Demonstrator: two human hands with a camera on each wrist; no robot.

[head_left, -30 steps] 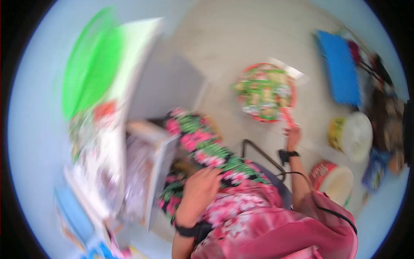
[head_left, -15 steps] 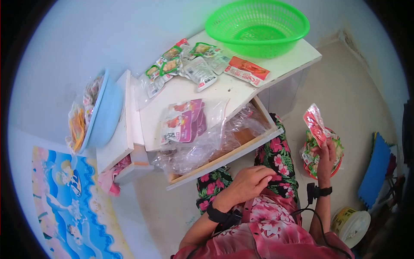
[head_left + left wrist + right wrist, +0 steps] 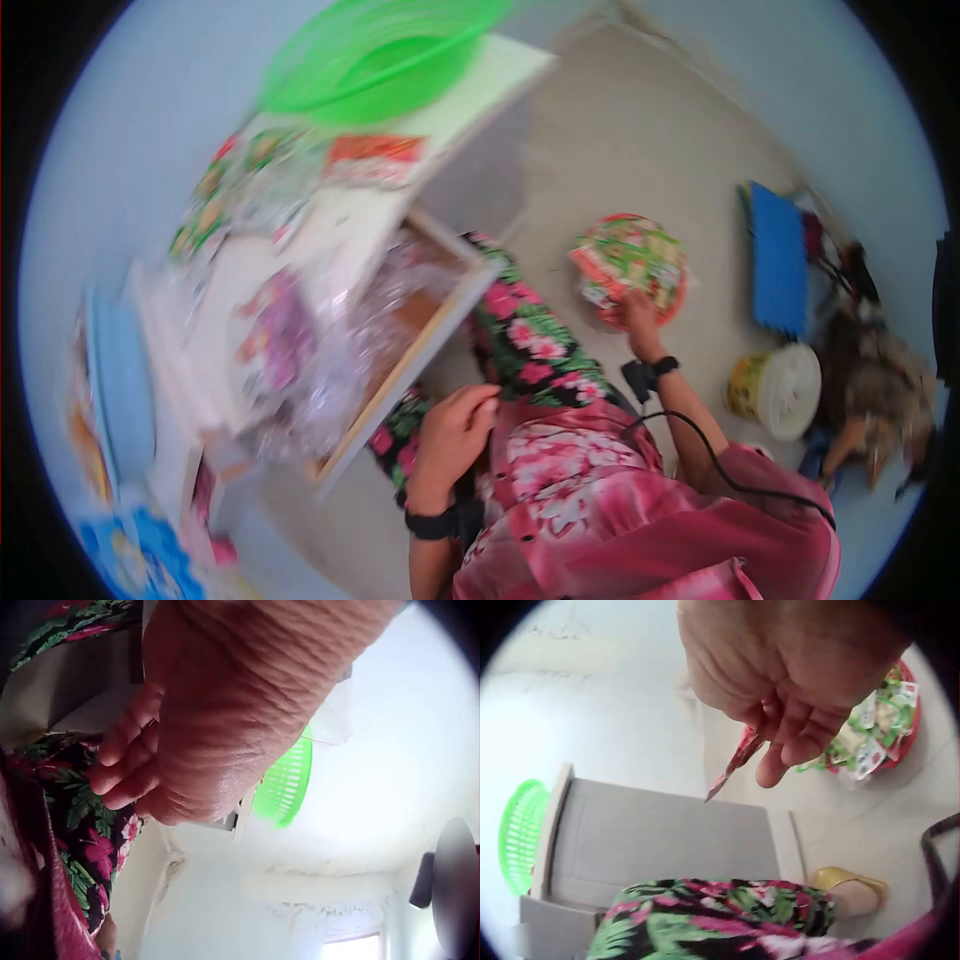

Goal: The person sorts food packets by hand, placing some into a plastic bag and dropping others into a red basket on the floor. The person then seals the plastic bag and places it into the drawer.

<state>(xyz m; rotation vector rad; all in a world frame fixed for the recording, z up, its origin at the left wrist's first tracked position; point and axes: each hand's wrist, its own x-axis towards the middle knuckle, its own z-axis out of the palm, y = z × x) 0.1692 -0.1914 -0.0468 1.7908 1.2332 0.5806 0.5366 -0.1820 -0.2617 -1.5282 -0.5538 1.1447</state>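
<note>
My right hand (image 3: pixel 640 315) pinches a red snack packet (image 3: pixel 735 763) between thumb and fingers. In the head view, that hand overlaps the near side of a round red basket (image 3: pixel 682 300) on the floor. Several green and white food packets (image 3: pixel 870 735) fill the basket. My left hand (image 3: pixel 455 435) is at my lap, over the flowered trousers (image 3: pixel 540 345), holding nothing. Its fingers hang loosely bent in the left wrist view.
To the left, a white table (image 3: pixel 470 85) bears a green plastic basket (image 3: pixel 385 80), a red packet (image 3: pixel 375 160) and other packets. Its drawer (image 3: pixel 410 375) stands pulled out, with clear plastic bags inside. A lidded tub (image 3: pixel 785 390) and a blue folded mat (image 3: pixel 778 260) are on the right.
The head view swung toward the table, then back toward the floor basket. My right hand, holding the red packet up half a second ago, is now lower at the basket. My left hand stays at my lap.
</note>
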